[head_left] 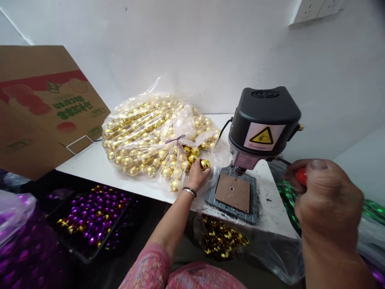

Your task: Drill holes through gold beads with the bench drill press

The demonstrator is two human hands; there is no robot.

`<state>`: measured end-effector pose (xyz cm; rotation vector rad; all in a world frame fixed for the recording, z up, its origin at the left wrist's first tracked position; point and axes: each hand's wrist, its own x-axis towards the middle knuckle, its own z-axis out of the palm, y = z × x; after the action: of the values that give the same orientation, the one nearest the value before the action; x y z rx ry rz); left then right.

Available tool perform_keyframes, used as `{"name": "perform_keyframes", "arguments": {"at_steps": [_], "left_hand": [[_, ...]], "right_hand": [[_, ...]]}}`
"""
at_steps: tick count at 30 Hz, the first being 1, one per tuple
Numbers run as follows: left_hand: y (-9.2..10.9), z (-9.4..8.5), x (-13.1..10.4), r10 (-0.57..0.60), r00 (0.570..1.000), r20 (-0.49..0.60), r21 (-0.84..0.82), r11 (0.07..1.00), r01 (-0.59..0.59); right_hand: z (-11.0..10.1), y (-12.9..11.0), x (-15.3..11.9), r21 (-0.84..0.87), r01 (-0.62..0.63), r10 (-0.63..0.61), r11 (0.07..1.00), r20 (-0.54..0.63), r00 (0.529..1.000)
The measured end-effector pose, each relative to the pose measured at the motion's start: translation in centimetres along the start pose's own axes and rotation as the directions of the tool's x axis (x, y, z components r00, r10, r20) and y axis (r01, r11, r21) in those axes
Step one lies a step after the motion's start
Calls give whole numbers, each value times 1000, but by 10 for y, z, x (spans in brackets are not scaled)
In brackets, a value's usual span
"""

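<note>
My left hand (199,173) reaches to the opening of a clear plastic bag (183,120) filled with shiny gold balls. Its fingers are closed on one gold ball (205,163), with several loose ones just beyond. My right hand (327,196), in the foreground, grips the red knob (301,176) on the lever of a small black bench drill press (266,116). Below the drill head, a brown square board (233,192) with a small hole lies on the grey base (255,210). A purple tie (176,139) is around part of the bag.
A cardboard box (39,108) leans at the left of the white table (87,168). Under the table are a black tray (90,255) of purple and gold balls and a bag of gold sequin-like pieces (221,241). Dark shavings (269,198) lie beside the drill base.
</note>
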<state>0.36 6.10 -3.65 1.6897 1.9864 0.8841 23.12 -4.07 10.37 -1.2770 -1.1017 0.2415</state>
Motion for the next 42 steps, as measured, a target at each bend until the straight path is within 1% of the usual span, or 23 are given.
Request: {"name": "perform_keyframes", "arguments": {"at_steps": [1,2,4,6,7,9,12,14,15,19,23,25,28,32,34,36,38,42], "left_hand": [[0,-4,-5,7,1000,-14,-71,997,-8],[0,-9,-11,24,1000,-3,-146,989,-25],[-1,-20,-25,98,990,100,-292,954,-65],[0,-28,-37,210,952,222,-385,916,-112],[1,-31,-41,247,925,289,-418,902,-110],[5,-30,-47,260,894,365,-441,894,-80],[14,-21,-51,257,870,421,-429,901,-59],[20,-13,-52,266,862,432,-411,908,-74],[23,-10,-52,262,866,426,-394,915,-83],[33,-2,-51,208,906,370,-282,954,-104],[44,0,-52,167,917,361,-216,972,-92],[49,0,-53,170,914,370,-192,976,-103],[54,1,-55,200,900,387,-125,979,-163],[54,6,-55,289,876,386,-81,957,-280],[54,8,-54,317,864,392,-69,946,-316],[53,9,-54,309,860,406,-62,948,-312],[54,9,-54,300,861,410,-63,951,-301],[54,9,-56,313,865,392,-81,948,-307]], "right_hand": [[0,0,-1,-1,16,-16,1000,6,1000],[0,0,-1,3,32,-32,999,12,999],[0,-1,-2,38,62,-63,997,20,998],[2,-2,-2,96,69,-72,993,27,997],[3,-2,-1,132,67,-72,989,34,997],[5,-1,0,199,59,-71,978,54,996],[5,0,1,228,56,-78,972,92,993],[4,-1,1,205,65,-89,977,112,990],[3,-2,2,190,72,-95,979,118,988],[0,-5,1,171,80,-104,982,135,985],[0,-6,1,190,68,-98,979,152,983],[0,-6,0,197,62,-92,979,148,985],[0,-6,0,205,67,-98,976,145,985],[-2,-5,0,213,86,-120,973,150,981],[-3,-4,-1,209,78,-113,975,158,981],[-4,-2,-2,190,75,-108,979,171,979],[-6,1,-5,156,100,-127,983,180,975],[-9,12,-13,94,212,-226,973,179,957]]}}
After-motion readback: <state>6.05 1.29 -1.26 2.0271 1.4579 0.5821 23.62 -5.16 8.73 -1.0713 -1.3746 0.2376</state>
